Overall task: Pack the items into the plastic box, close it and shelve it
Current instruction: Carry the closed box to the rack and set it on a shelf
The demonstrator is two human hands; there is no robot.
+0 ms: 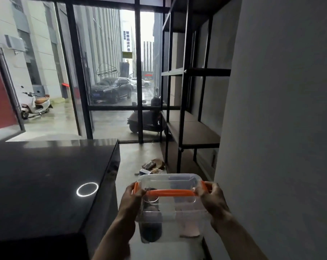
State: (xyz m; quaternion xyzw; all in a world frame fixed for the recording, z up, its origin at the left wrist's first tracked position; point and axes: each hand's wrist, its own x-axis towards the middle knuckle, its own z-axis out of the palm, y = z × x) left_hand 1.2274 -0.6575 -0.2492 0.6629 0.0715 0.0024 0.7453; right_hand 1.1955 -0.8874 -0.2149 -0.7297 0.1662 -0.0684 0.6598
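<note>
Head view: low in the middle of the frame, the plastic box [170,205] is carried in the air, the left hand [134,194] and right hand [208,197] each curled tight around an orange side latch [136,187]. A latch could pop under the weight and spill the contents, or the box could knock a post of the black shelf unit [192,134] at centre right. The box is clear, lidded, with an orange handle [170,192] and dark items inside
</note>
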